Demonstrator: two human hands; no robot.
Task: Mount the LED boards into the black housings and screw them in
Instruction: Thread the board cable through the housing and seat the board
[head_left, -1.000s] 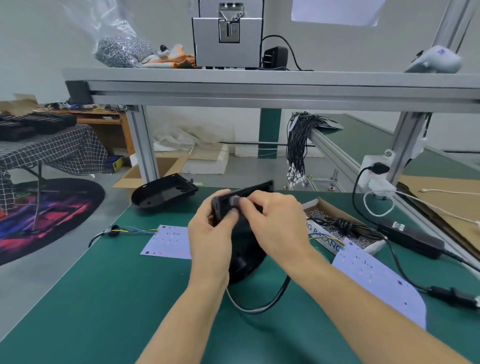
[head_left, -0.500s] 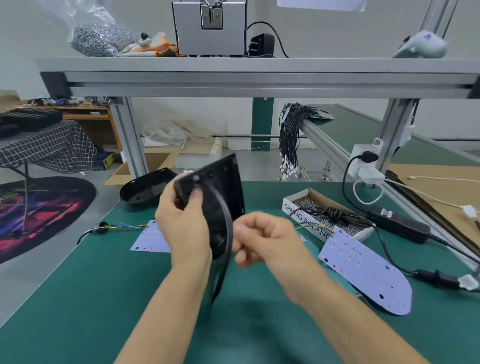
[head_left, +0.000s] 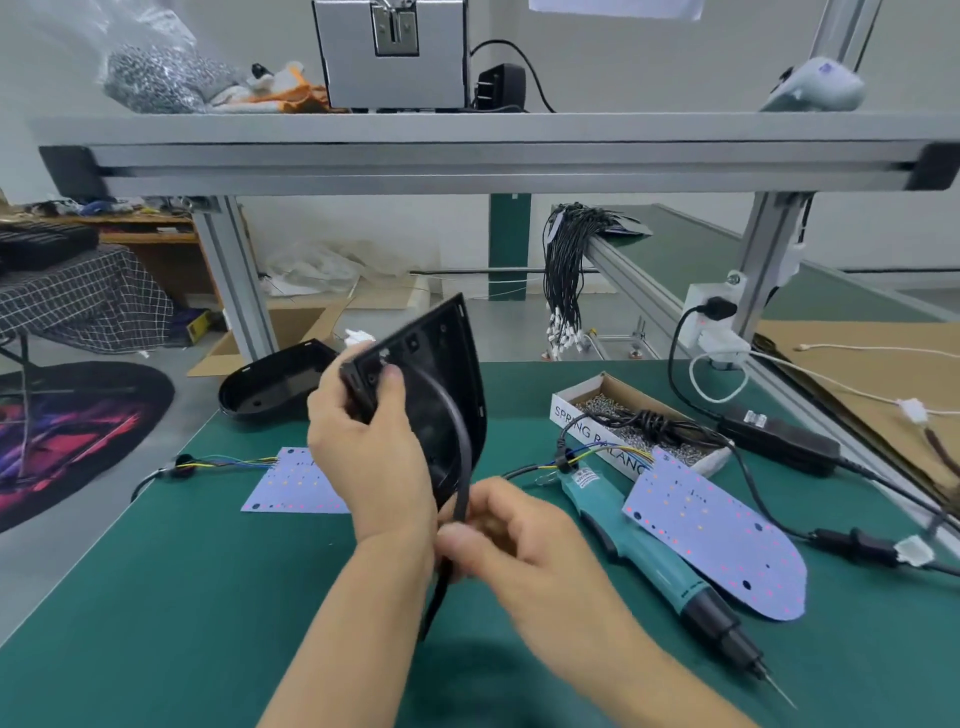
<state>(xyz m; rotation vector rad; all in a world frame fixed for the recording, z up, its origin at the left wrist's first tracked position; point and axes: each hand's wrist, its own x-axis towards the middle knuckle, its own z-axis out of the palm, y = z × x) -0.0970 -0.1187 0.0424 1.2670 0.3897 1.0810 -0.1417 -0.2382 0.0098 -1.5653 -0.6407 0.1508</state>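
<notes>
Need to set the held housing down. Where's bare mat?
Free: near-left green mat, in front of the left LED board. Crowded right: electric screwdriver, right LED board, screw box, cables.

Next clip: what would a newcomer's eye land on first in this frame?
First, the black housing held up on edge at the centre by the left hand, with the right hand just below pinching the black cable that hangs from it. Next, the pale LED board and the teal screwdriver lying on the green table to the right.
</notes>
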